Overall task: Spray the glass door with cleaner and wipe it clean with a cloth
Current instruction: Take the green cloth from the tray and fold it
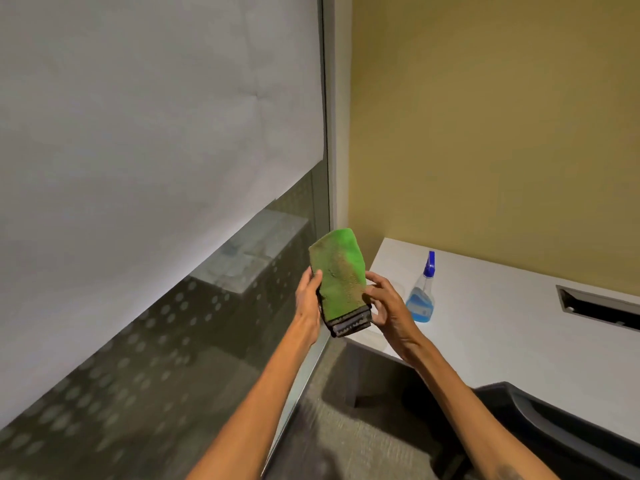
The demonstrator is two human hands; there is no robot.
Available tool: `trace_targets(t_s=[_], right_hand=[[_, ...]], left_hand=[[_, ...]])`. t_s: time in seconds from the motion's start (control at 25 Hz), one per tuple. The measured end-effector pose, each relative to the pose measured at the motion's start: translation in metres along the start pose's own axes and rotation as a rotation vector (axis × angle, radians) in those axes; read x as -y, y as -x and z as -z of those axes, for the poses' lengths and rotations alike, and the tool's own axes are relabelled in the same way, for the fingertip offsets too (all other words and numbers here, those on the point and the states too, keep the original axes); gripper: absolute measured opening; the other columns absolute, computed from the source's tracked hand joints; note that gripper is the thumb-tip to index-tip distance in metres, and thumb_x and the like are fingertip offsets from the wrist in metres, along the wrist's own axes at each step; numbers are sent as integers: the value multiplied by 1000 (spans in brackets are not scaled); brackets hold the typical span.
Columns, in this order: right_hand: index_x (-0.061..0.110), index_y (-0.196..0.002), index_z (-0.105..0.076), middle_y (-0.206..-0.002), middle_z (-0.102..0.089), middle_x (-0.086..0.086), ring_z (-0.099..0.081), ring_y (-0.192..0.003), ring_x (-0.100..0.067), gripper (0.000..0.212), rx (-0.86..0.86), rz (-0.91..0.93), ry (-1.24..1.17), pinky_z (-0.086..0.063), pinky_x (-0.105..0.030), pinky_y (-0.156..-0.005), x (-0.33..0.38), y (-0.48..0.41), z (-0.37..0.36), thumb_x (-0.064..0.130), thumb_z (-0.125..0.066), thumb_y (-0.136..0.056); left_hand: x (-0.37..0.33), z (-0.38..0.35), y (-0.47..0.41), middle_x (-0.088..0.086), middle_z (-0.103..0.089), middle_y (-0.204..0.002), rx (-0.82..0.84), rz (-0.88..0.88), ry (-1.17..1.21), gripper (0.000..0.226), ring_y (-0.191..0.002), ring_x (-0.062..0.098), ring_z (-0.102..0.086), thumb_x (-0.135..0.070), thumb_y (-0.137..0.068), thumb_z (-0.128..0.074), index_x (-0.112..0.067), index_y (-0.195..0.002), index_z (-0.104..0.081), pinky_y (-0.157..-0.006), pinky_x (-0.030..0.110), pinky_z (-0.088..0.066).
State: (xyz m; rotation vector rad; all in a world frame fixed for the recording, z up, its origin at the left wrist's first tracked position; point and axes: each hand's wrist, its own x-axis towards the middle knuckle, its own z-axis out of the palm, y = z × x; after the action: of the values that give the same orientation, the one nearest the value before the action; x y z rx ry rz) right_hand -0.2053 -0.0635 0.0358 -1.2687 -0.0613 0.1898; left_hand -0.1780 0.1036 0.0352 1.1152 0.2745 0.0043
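Note:
A folded green cloth (338,271) with a dark striped hem is held upright in front of me by both hands. My left hand (307,304) grips its left edge and my right hand (385,305) pinches its right edge. The glass door (194,334) fills the left side; its upper part is covered by white paper and its lower part shows a dotted frosted pattern. A clear spray bottle (422,293) with blue cleaner and a blue nozzle stands on the white desk (502,327), just right of my right hand, untouched.
A yellow wall (491,133) rises behind the desk. The desk has a dark cable slot (599,306) at the right. A dark chair (554,434) sits at the lower right, over grey carpet (339,438). A metal door frame (329,133) runs down beside the glass.

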Motion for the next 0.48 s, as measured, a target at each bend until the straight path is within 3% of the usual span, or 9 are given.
trace_targets(t_s=[0.12,0.24,0.4,0.48], right_hand=[[18,-127,-58,-123,-66,-2,-62,-113,-14,56,-31,2,3,-54,-34,-88,10,29,-21,61,-58,-91],[11,-129,-59,-126,-68,-9,-68,-113,-22,71,-73,0,24,-58,-41,-93,18,66,-46,64,-59,-83],[18,-106,-76,-108,-80,-6,-78,-97,-22,43,14,-20,-54,-64,-33,-74,19,142,-66,56,-73,-85],[21,-104,-78,-112,-79,-7,-76,-104,-25,37,48,-44,-91,-64,-39,-82,20,183,-77,49,-80,-80]], left_hand=[[-15,12,41,2,-72,-126,38,-95,-70,40,-105,13,-72,-13,-104,-50,-20,-143,-55,-86,32,-59],[-24,26,97,-3,-66,-137,51,-200,-184,51,-120,14,-67,-18,-101,-58,-26,-150,-47,-101,38,-55],[-31,46,196,-7,-63,-138,69,-327,-309,58,-122,11,-65,-17,-99,-62,-33,-152,-43,-101,35,-55],[-31,59,249,-14,-64,-134,58,-360,-374,59,-123,7,-64,-19,-98,-63,-39,-150,-44,-102,34,-54]])
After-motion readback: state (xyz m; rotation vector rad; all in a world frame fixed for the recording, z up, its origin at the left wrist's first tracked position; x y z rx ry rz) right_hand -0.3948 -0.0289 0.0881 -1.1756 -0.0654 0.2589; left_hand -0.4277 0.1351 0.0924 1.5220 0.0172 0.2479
